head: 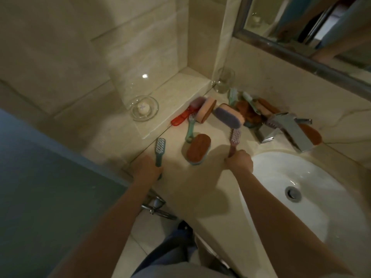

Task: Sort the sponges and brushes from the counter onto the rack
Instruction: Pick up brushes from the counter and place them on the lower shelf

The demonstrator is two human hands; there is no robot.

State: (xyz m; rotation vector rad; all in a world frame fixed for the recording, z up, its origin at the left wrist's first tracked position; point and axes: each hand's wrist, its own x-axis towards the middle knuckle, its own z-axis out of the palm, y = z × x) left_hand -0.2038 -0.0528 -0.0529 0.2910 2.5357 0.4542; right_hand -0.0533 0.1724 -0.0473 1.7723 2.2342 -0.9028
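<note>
My left hand (147, 169) grips the handle of a blue-green brush (160, 146) at the counter's left edge, bristle head pointing away from me. My right hand (240, 162) grips the handle of a pink-purple brush (234, 138) just left of the sink. Between the two hands a brown-topped sponge (198, 148) lies on the counter. Behind it lie a green brush (190, 127), a red brush (181, 117), an orange sponge (206, 112) and a purple-topped sponge (228, 117). More sponges and brushes (251, 109) are piled near the wall behind the tap. No rack is in view.
A chrome tap (289, 130) stands behind the white sink (313, 199). A drinking glass (223, 81) stands in the corner, and a glass soap dish (145, 108) sits on the raised ledge at left. A mirror (305, 27) hangs above. Frosted glass (46, 177) borders the left.
</note>
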